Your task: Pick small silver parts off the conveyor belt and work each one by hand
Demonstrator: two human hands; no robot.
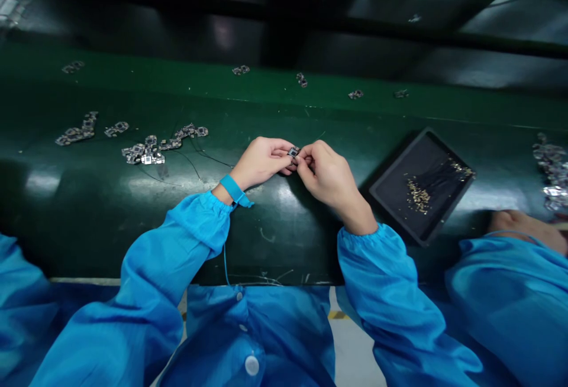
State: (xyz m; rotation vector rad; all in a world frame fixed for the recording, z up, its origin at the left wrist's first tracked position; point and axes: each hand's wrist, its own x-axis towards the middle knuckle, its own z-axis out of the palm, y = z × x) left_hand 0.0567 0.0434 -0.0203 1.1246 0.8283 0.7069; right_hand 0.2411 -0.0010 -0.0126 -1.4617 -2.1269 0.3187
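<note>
My left hand, a blue strap round its wrist, holds a small circuit board between thumb and fingers above the green work surface. My right hand is closed in a pinch at the right edge of that board. Its fingertips hide whatever lies between them. Left of my hands, a cluster of small circuit boards lies on the surface, and thin dark wires trail from the boards. To the right stands a black tray holding thin black wires with gold-coloured ends.
Small boards lie spaced along the green strip at the back. More boards sit at the far left. At the right, a co-worker's hand rests near a pile of boards. Another blue sleeve shows at left.
</note>
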